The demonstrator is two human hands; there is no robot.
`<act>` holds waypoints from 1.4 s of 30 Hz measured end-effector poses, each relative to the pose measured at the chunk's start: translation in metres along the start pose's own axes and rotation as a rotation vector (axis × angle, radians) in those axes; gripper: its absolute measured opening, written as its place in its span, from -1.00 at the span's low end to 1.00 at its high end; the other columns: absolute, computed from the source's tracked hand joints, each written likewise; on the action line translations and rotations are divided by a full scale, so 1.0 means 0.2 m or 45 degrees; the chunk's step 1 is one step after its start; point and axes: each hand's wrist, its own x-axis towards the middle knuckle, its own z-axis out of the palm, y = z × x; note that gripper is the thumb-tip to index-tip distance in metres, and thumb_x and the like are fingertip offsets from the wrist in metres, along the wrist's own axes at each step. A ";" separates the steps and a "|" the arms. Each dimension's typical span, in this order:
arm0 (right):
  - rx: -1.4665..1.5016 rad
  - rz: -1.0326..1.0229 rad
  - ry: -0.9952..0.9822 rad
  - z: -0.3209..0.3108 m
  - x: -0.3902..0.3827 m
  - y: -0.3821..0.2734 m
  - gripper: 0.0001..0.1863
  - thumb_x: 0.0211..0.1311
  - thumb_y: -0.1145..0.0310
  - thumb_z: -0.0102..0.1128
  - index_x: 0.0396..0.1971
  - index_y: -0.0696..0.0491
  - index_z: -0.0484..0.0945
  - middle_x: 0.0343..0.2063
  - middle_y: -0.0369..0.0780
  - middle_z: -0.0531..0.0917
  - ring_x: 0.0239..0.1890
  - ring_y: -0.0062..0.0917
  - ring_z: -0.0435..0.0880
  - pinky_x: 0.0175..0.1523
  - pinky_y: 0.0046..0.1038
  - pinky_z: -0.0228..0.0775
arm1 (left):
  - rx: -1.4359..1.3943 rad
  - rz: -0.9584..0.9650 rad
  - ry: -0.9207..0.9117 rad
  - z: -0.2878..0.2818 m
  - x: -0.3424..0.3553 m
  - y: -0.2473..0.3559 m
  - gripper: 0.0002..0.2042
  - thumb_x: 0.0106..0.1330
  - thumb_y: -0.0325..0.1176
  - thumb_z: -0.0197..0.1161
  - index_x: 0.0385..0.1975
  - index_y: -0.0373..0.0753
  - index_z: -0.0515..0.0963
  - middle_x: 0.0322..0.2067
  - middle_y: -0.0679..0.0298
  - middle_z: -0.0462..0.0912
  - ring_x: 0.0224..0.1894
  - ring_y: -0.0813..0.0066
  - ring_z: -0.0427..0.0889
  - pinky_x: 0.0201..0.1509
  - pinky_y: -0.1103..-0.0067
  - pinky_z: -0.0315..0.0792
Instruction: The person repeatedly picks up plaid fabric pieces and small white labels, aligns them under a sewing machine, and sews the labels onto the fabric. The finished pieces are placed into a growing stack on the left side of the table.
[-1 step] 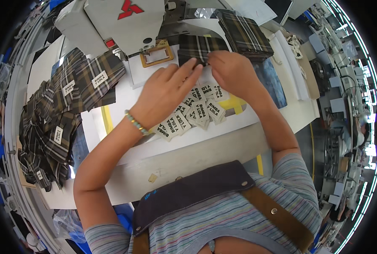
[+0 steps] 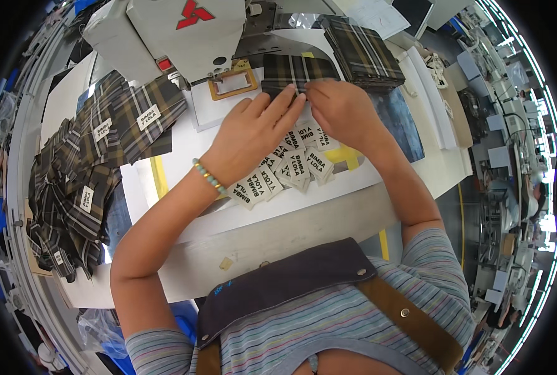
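Note:
A small dark plaid fabric piece (image 2: pixel 291 70) lies on the white table (image 2: pixel 185 150) just in front of the sewing machine. My right hand (image 2: pixel 344 111) pinches its near edge with the fingertips. My left hand (image 2: pixel 253 134), with a beaded bracelet at the wrist, reaches in beside it, and its fingertips grip the same edge. Both hands hover over a loose heap of white printed labels (image 2: pixel 291 169) spread on the table. Whether a label is between the fingers is hidden.
A white sewing machine (image 2: pixel 178 31) with a red mark stands at the back, with an orange-brown rectangular frame (image 2: pixel 231 84) under its head. A stack of plaid pieces (image 2: pixel 363 53) sits at the back right. Labelled plaid pieces (image 2: pixel 103 156) pile up on the left. A yellow tape strip (image 2: pixel 158 178) marks the table.

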 end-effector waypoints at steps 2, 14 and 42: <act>0.014 -0.044 0.008 0.01 -0.02 -0.03 -0.81 0.15 0.43 0.38 -0.21 0.11 0.71 -0.16 -0.23 0.75 -0.10 -0.33 0.75 -0.05 -0.32 0.63 | 0.102 0.038 -0.109 0.08 0.02 -0.02 -0.69 0.18 -0.43 0.36 -0.05 -0.27 0.66 -0.03 0.24 0.72 -0.14 0.27 0.67 -0.02 0.41 0.58; -0.187 -0.134 0.150 0.03 -0.09 0.01 -0.87 0.08 0.47 0.33 -0.34 0.10 0.73 -0.13 -0.27 0.78 -0.02 -0.43 0.75 0.08 -0.37 0.58 | 0.220 0.126 -0.052 0.08 -0.13 -0.14 -0.77 0.10 -0.46 0.36 -0.22 -0.26 0.64 -0.17 0.26 0.71 -0.15 0.34 0.65 -0.09 0.43 0.56; 0.260 -0.050 -0.197 0.22 0.02 -0.02 -0.50 0.57 0.05 0.16 0.35 -0.01 0.61 0.45 -0.11 0.49 0.52 -0.13 0.36 0.56 -0.10 0.23 | 0.027 -0.392 -0.306 -0.21 -0.54 -0.27 -0.60 0.35 -0.50 0.32 0.21 -0.34 0.60 0.26 0.16 0.65 0.34 0.07 0.55 0.34 0.28 0.51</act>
